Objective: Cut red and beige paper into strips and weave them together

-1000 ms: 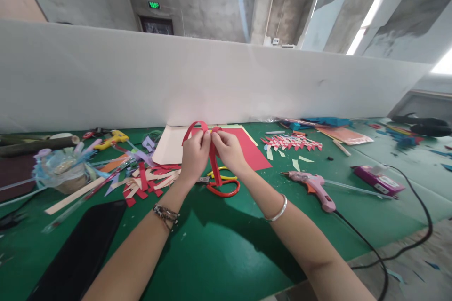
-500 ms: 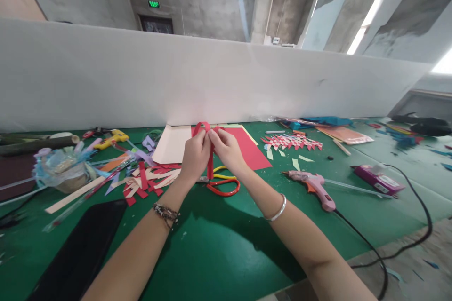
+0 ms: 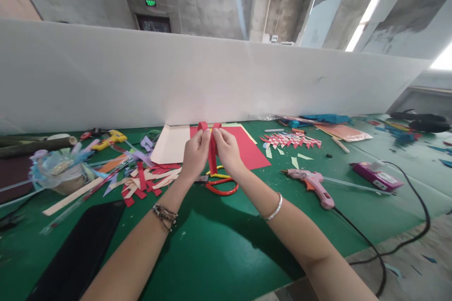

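Observation:
Both hands are raised above the green table [image 3: 219, 244] and pinch one red paper strip [image 3: 212, 153] between them. My left hand [image 3: 195, 154] grips its left side, my right hand [image 3: 228, 151] its right side, fingertips almost touching. The strip is folded into small loops at the top and hangs down between the hands. Under it lie scissors with red and yellow handles [image 3: 221, 184] and a red paper sheet [image 3: 247, 148] on a cream sheet [image 3: 171, 145].
A pile of red and cream paper strips [image 3: 146, 181] lies to the left. A pink glue gun [image 3: 312, 183] with a black cord [image 3: 406, 240] lies to the right. A red-and-white woven piece [image 3: 291, 140], a yellow glue gun [image 3: 109, 138] and a black flat object [image 3: 77, 254] are also on the table.
The wide red loop that arched to the left has been pulled in and pressed down to small loops between my fingers. Both hands stayed in place.

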Motion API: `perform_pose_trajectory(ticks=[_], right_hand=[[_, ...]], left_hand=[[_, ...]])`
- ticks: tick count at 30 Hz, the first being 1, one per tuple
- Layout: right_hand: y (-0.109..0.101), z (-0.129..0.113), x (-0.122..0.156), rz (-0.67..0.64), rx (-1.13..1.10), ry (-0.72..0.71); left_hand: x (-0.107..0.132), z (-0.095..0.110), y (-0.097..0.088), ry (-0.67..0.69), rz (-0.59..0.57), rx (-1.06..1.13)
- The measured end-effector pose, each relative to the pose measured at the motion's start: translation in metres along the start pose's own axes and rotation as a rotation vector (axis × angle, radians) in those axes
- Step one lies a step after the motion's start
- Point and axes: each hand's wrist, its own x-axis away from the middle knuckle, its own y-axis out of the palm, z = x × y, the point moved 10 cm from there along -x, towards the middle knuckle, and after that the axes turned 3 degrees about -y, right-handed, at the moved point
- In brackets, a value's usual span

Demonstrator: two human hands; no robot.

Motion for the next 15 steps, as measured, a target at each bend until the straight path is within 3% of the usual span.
perform_pose_trajectory(ticks=[4, 8, 15], right_hand=[[-0.006, -0.004, 0.0, 0.036, 0.049, -0.037], [0.003, -0.008, 0.0, -0.046, 0.127, -0.083], [0.008, -0.014, 0.002, -0.087, 0.249, -0.15]], left_hand=[[0.003, 0.014, -0.001, 0.101, 0.0, -0.137], [0.003, 0.019, -0.008, 0.147, 0.058, -0.196], [0.001, 0.011, -0.013, 0.066, 0.093, -0.136]])
